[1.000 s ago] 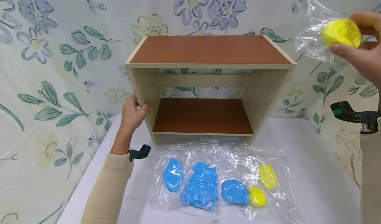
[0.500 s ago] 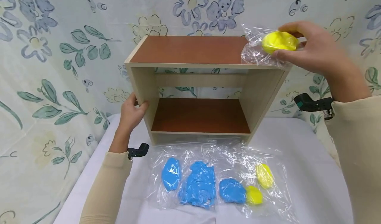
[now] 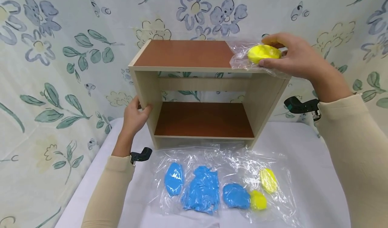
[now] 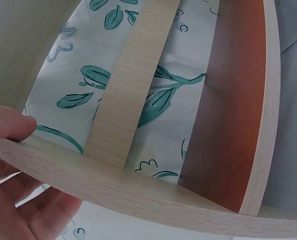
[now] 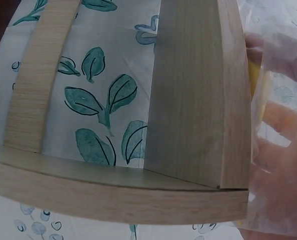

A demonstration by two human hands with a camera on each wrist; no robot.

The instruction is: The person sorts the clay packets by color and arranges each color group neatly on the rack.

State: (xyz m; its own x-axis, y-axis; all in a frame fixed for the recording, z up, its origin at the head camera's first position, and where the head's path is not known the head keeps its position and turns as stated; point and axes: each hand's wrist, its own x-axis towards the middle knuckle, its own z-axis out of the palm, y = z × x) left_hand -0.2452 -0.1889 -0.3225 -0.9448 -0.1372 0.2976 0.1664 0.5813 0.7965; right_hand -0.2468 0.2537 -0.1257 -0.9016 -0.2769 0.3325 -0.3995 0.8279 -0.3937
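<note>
Fingers [image 3: 270, 63] grip yellow lump [image 3: 263, 53] near right edge of shelf [image 3: 188, 54], room leftward.

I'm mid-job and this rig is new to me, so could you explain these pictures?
There's no machine, just a person's two bare hands. The wide picture is taken from the head, the others from the left and right wrists. On the white table stands a shelf, with three blue lumps and two yellow lumps in clear plastic in front. The left hand grips the shelf's left side. The right hand holds a third yellow lump, also in plastic, at its upper right.
</note>
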